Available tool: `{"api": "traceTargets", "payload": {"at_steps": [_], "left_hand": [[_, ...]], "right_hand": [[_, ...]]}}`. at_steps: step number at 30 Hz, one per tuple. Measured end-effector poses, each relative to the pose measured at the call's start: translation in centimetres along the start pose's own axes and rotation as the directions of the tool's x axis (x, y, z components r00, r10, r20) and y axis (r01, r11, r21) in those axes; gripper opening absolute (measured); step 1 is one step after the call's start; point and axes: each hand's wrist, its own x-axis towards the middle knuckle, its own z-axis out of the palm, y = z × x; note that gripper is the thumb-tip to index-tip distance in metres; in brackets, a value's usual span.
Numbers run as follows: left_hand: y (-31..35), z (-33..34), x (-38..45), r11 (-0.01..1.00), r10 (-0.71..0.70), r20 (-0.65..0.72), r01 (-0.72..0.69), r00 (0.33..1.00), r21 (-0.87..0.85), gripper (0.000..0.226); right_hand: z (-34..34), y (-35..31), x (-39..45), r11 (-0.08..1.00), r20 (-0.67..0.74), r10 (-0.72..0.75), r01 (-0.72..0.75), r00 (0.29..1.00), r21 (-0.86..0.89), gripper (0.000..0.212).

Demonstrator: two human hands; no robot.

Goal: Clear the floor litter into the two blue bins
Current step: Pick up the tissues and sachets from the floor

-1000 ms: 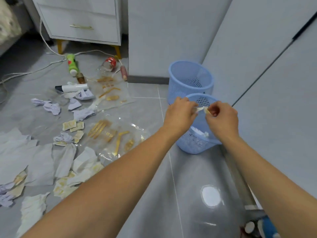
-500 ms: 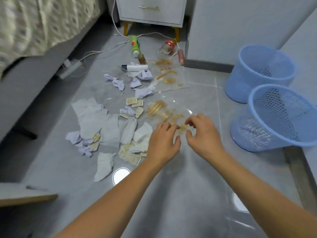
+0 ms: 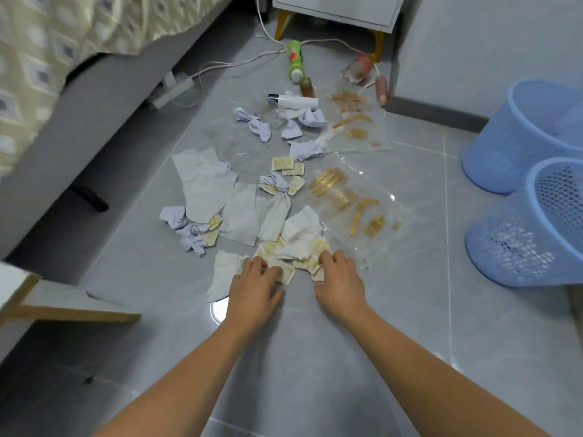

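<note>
Both hands down on the nearest scraps

Half a second ago the left hand [image 3: 254,283] and right hand [image 3: 339,277] hovered over the plastic film [image 3: 356,200]; now their curled fingers rest on cream scraps [image 3: 291,255]; whether they pinch any is unclear. Grey floor [image 3: 315,357], bed [image 3: 63,42] left, two bins [image 3: 530,238] right.

The floor [image 3: 315,357] is grey tile, smooth and glossy, throwing back lamp glare. On it lie crumpled matt paper scraps [image 3: 205,184] and clear, shiny plastic sheets [image 3: 362,197] with gold print. At the right, the two blue bins [image 3: 536,222] are matt plastic mesh. Far off lies a glossy green plastic bottle [image 3: 295,59]. The bed [image 3: 63,42] at the left carries patterned cloth.
</note>
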Motion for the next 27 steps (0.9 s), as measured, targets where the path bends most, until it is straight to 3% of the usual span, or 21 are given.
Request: {"api": "traceTargets", "payload": {"at_steps": [5,10,15,20,27], "left_hand": [[0.9,0.6,0.2,1.0,0.009,-0.022,-0.009,1.0,0.009,0.025],[2.1,1.0,0.6,0.999,0.052,-0.019,-0.052,0.998,0.016,0.019],[3.1,1.1,0.1,0.991,0.132,-0.045,-0.133,0.99,-0.025,0.019],[7.4,-1.8,2.3,0.922,0.216,-0.201,-0.267,0.956,-0.281,0.011],[25.2,-9.1,10.6,0.715,0.411,-0.429,-0.576,0.804,-0.395,0.01]], "right_hand": [[1.2,1.1,-0.9,1.0,-0.055,-0.016,0.016,0.998,-0.002,0.031],[1.3,2.1,-1.6,0.999,-0.011,-0.037,0.037,0.999,-0.012,0.021],[0.6,3.4,-1.7,0.996,-0.036,-0.042,0.045,0.998,0.078,0.011],[-4.4,4.3,-1.5,0.964,-0.275,-0.021,0.092,0.961,0.248,0.012],[-22.6,13.4,-1.1,0.965,-0.665,0.146,0.043,0.733,0.259,0.015]]}}
